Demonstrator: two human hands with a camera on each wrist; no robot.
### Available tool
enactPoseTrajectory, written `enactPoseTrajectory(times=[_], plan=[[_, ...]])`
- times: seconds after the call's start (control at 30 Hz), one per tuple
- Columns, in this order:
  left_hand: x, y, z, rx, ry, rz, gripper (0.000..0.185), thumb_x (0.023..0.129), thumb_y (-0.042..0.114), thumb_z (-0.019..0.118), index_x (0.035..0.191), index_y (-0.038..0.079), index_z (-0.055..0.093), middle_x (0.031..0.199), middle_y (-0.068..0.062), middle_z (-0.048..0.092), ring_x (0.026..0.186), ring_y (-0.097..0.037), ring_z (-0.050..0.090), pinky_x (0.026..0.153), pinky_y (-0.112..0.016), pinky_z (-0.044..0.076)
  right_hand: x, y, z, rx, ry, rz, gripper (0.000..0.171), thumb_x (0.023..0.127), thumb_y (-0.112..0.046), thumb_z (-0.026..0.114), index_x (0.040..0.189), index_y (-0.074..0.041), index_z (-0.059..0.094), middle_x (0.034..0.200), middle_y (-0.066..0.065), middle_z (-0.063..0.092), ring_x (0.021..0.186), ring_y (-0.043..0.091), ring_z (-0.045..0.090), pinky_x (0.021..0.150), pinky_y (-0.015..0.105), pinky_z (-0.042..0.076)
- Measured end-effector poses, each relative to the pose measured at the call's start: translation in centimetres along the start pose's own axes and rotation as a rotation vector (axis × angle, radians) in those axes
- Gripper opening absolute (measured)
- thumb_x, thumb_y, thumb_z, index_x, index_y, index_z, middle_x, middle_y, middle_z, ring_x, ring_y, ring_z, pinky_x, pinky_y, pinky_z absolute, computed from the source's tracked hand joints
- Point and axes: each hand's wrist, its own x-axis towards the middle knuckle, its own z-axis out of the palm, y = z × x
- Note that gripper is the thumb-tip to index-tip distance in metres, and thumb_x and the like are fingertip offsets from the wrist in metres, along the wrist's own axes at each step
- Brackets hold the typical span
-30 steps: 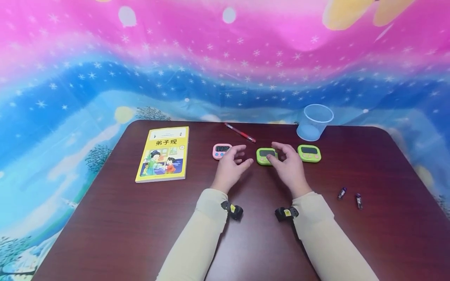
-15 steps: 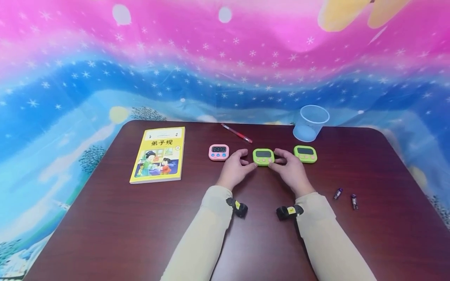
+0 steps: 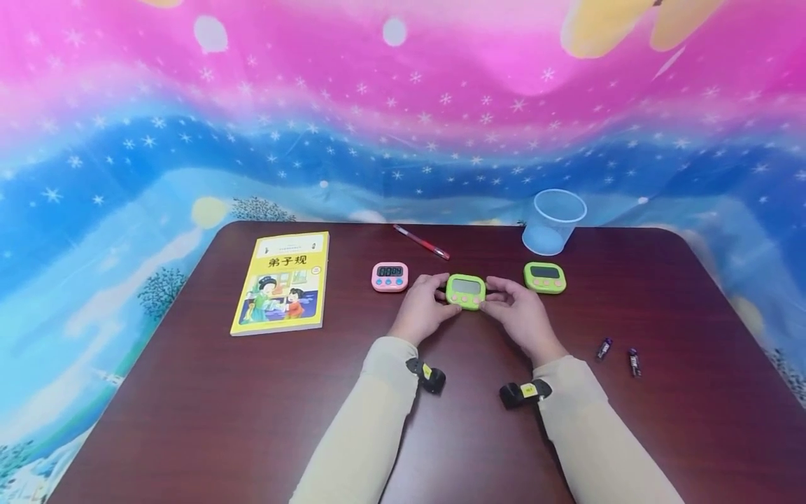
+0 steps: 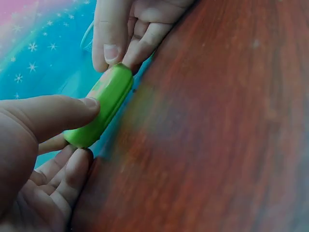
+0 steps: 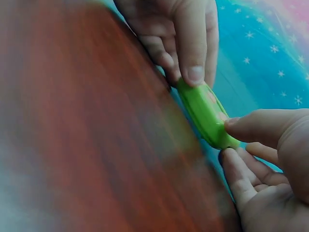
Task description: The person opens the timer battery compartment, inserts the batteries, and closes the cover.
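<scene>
Currently, the left hand (image 3: 423,313) and the right hand (image 3: 520,314) grip the green timer (image 3: 466,291) between them, one at each end. Each thumb presses the front face near the lower edge while the curled fingers back the unit from behind, as both wrist views show; this two-sided pinch holds the timer clear of the table (image 3: 189,420) and tilts its display toward the person. The wrist views show air between the timer's lower edge and the table surface.

A pink timer (image 3: 390,276) lies flat just to the left of the hands, and a second green timer (image 3: 544,277) lies flat to the right, each display up. Farther back lie a red pen (image 3: 420,241) and a clear plastic cup (image 3: 553,221). A yellow book (image 3: 280,283) lies at the left. Two small batteries (image 3: 618,354) lie well to the right, apart from every timer.
</scene>
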Motion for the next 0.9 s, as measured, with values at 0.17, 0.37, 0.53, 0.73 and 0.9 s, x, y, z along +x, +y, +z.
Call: enactPoseTrajectory(times=[0.17, 0.37, 0.53, 0.73, 0.9], plan=[[-0.2, -0.3, 0.0, -0.056, -0.002, 0.027, 0.068, 0.084, 0.018, 0.083, 0.145, 0.009, 0.053, 0.127, -0.006, 0.055, 0.096, -0.011, 0.062, 0.084, -0.019, 0.054, -0.4, 0.3, 0.4, 0.071, 0.033, 0.002, 0.052, 0.091, -0.011, 0.074, 0.139, -0.003, 0.058, 0.122, 0.018, 0.066, 0.106, 0.021, 0.064, 0.079, 0.013, 0.054], [-0.8, -1.6, -0.2, -0.215, -0.001, 0.032, 0.067, 0.083, 0.018, 0.085, 0.141, 0.012, 0.053, 0.124, -0.003, 0.056, 0.092, -0.01, 0.063, 0.08, -0.021, 0.056, -1.2, 0.1, 1.2, 0.089, 0.047, -0.04, 0.049, 0.09, -0.012, 0.076, 0.136, -0.007, 0.062, 0.123, 0.012, 0.062, 0.103, 0.02, 0.063, 0.08, 0.015, 0.055], [-1.7, -2.3, -1.0, -0.282, -0.025, 0.058, 0.066, 0.081, 0.017, 0.086, 0.138, 0.01, 0.054, 0.114, -0.002, 0.062, 0.091, -0.012, 0.065, 0.079, -0.024, 0.058, -2.3, -0.1, 1.6, 0.105, 0.04, -0.078, 0.047, 0.088, -0.012, 0.077, 0.133, -0.009, 0.063, 0.124, 0.008, 0.061, 0.105, 0.022, 0.063, 0.082, 0.017, 0.056], [-3.2, -2.2, -1.6, -0.354, -0.043, 0.09, 0.063, 0.08, 0.01, 0.086, 0.134, 0.008, 0.054, 0.112, -0.003, 0.062, 0.089, -0.013, 0.066, 0.076, -0.024, 0.059, -3.6, -0.4, 1.4, 0.087, 0.016, -0.128, 0.047, 0.088, -0.011, 0.078, 0.132, -0.008, 0.064, 0.127, 0.007, 0.06, 0.106, 0.025, 0.063, 0.084, 0.016, 0.055], [-4.4, -1.9, -1.5, -0.41, -0.06, 0.124, 0.061, 0.078, 0.008, 0.087, 0.13, 0.009, 0.055, 0.102, -0.003, 0.065, 0.085, -0.013, 0.067, 0.07, -0.025, 0.059, -5.2, -0.6, 0.9, 0.084, 0.022, -0.18, 0.044, 0.086, -0.007, 0.079, 0.129, -0.006, 0.066, 0.126, 0.006, 0.061, 0.102, 0.025, 0.064, 0.085, 0.017, 0.055]])
